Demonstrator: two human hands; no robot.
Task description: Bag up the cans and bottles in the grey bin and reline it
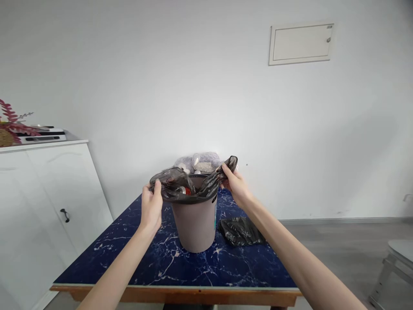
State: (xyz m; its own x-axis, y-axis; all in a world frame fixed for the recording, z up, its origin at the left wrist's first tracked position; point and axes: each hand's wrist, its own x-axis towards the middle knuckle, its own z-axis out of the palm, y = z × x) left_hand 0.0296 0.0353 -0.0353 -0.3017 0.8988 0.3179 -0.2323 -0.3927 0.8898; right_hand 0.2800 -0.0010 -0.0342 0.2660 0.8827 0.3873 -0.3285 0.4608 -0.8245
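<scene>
A grey plastic bin [195,226] stands on a dark blue marble-patterned table [129,258]. A thin black bin liner [176,183] sits in its mouth, with rubbish including something red inside. My left hand [151,206] pinches the liner's left edge at the rim. My right hand [235,185] grips the liner's right edge and holds it lifted a little above the rim. Both hands are closed on the plastic.
A crumpled black bag [240,231] lies on the table to the right of the bin. A clear bag of small items [201,162] sits behind the bin. A white cabinet [41,202] stands at left. A chair [395,262] shows at the lower right.
</scene>
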